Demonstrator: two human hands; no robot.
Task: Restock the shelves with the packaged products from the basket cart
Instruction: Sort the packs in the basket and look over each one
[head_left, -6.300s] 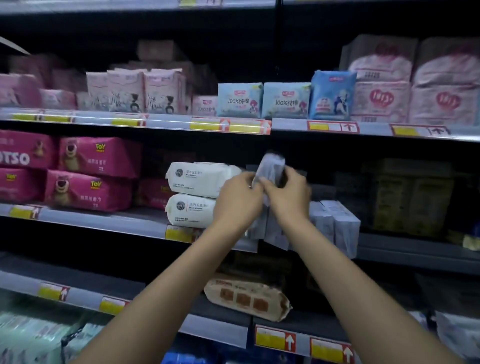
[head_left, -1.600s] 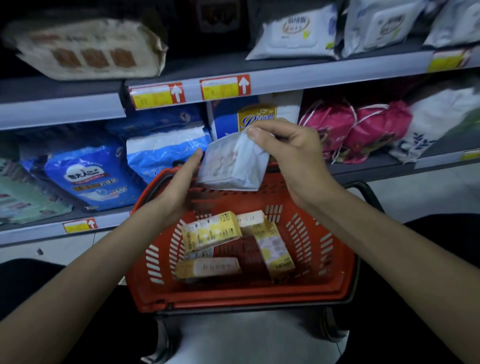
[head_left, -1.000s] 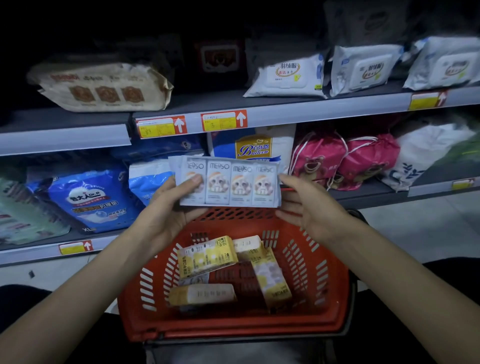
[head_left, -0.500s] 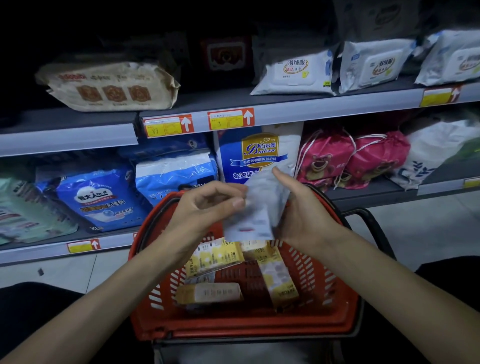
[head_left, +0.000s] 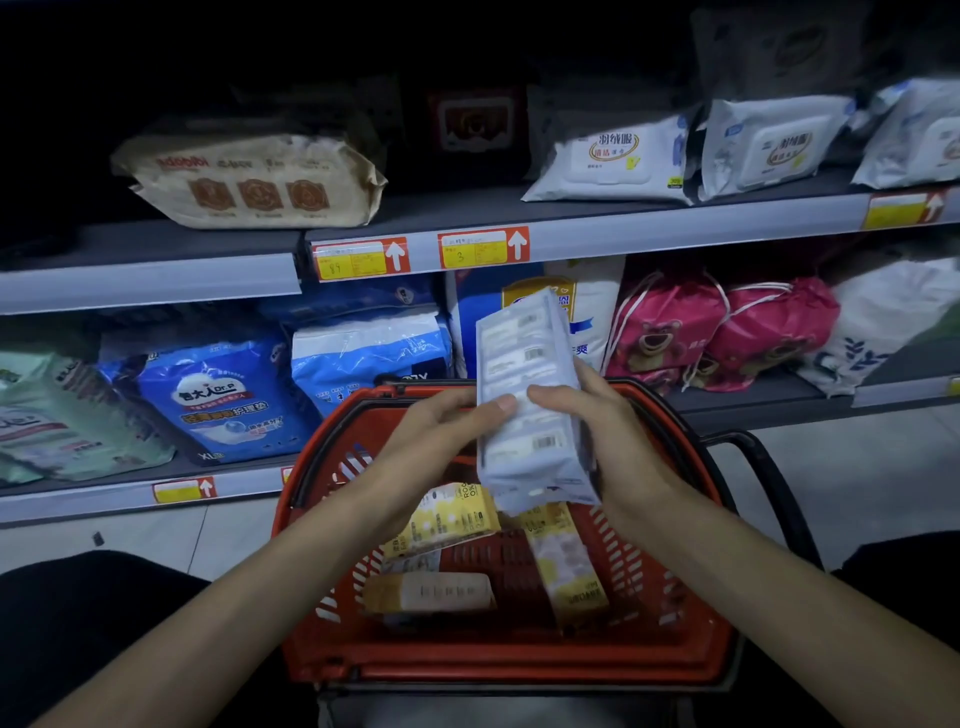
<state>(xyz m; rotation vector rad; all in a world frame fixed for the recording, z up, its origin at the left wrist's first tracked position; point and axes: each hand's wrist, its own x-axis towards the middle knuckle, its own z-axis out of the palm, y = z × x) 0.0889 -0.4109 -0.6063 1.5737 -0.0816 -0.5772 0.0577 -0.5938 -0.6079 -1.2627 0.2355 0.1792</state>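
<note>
Visible are 1 left hand (head_left: 441, 434), 1 right hand (head_left: 610, 436), 1 pale blue multipack (head_left: 524, 364), 1 red basket (head_left: 519, 660), 3 yellow packs (head_left: 447, 514), 2 pink bear bags (head_left: 665, 332), 3 white wipes packs (head_left: 608, 156) and 1 tan pack (head_left: 249, 182).

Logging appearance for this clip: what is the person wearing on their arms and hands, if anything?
The left forearm and right forearm are bare, with no sleeves in view. The left hand and right hand are ungloved, and no watch, bracelet or ring shows. At the lower corners there is dark clothing.
</note>
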